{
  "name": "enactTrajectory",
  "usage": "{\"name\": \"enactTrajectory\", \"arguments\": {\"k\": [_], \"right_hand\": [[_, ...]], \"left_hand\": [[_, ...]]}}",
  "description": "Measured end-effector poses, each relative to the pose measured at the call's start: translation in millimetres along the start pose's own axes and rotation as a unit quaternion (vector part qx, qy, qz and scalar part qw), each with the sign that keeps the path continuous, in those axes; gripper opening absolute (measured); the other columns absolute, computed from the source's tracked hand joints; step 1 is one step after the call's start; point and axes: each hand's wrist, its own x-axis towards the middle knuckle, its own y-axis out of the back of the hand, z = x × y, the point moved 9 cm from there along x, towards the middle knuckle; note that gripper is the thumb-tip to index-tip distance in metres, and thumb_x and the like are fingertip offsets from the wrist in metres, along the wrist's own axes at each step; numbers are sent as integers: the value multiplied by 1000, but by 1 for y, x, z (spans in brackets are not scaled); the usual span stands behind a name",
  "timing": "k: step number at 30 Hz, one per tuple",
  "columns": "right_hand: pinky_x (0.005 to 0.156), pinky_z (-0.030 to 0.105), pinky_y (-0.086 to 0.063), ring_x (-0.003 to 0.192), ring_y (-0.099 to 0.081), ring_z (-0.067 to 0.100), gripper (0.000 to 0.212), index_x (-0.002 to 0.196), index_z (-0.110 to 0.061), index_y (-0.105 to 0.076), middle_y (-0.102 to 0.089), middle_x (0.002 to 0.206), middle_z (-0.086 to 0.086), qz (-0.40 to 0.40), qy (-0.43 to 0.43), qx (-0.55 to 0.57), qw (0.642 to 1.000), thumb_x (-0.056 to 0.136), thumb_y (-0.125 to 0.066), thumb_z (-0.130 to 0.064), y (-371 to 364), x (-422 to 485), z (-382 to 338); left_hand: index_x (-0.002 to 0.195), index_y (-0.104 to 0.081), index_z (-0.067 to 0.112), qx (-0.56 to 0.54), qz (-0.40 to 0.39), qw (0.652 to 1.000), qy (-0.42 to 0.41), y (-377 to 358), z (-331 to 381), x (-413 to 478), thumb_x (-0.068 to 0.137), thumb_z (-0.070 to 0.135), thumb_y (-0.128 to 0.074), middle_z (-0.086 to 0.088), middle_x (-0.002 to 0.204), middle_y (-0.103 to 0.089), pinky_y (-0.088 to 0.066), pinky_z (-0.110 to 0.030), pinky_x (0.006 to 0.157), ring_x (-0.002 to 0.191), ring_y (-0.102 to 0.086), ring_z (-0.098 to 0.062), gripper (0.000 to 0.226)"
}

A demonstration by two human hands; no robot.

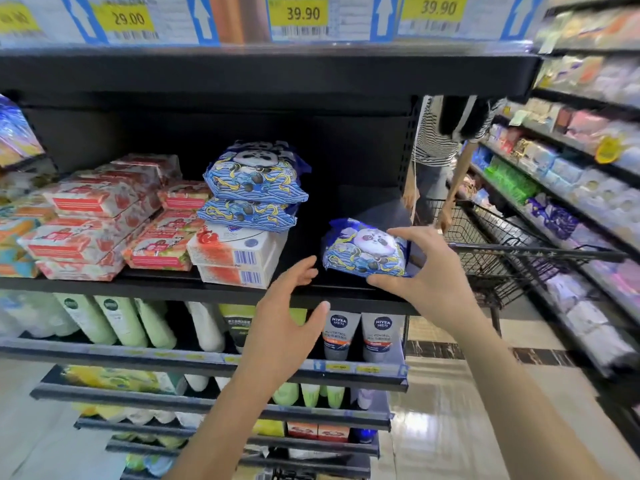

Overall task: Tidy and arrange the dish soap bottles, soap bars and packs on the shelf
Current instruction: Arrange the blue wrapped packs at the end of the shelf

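Observation:
A blue panda-print pack (363, 249) lies on the black shelf (166, 284) at the right end. My right hand (427, 271) grips its right side, thumb under the front edge and fingers over the top. My left hand (287, 318) hovers open in front of the shelf edge, left of that pack, touching nothing. Two more blue panda packs (256, 188) are stacked on two white and red soap boxes (239, 256). Red and white floral soap packs (100, 220) are piled to the left.
Green bottles (114, 323) and grey Nivea tubes (360, 336) stand on the shelf below. At the right, a person in a striped top (436, 147) stands by a black wire trolley (502, 251). Stocked shelves (571, 188) line the aisle's right side.

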Motion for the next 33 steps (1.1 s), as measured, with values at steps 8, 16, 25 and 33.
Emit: {"name": "enactTrajectory", "arguments": {"k": [8,16,25,33], "right_hand": [[101,20,-49,138,-45,2,75,133,-23,-62,-50,141,-14,-26,65,39,997,66,-96,-21,2,-50,-40],[101,39,-55,147,-37,12,93,152,-29,-42,-34,156,-16,-78,7,152,985,74,-90,-14,-17,-72,-51],[97,42,-57,105,-74,18,44,121,-21,-70,-78,111,-3,-54,-220,372,900,80,-75,-37,-34,-91,-45],[97,44,-56,104,-74,25,24,113,-12,-73,-78,109,5,-36,-224,395,890,90,-73,-18,-36,-99,-41]], "left_hand": [[137,-58,21,-313,-26,932,179,-11,8,-18,78,58,-77,5,119,-75,-58,-33,94,109,-72,-12,72],[123,-67,5,-394,-40,900,182,-16,10,-34,87,29,-64,-9,113,-77,-61,-33,88,105,-75,-23,44],[124,-68,14,-392,-35,903,172,-12,10,-51,87,26,-66,-4,118,-76,-54,-38,96,113,-71,-19,39],[123,-67,18,-392,-55,905,159,-10,14,-56,82,21,-66,-1,113,-78,-56,-20,77,103,-74,-14,40]]}}
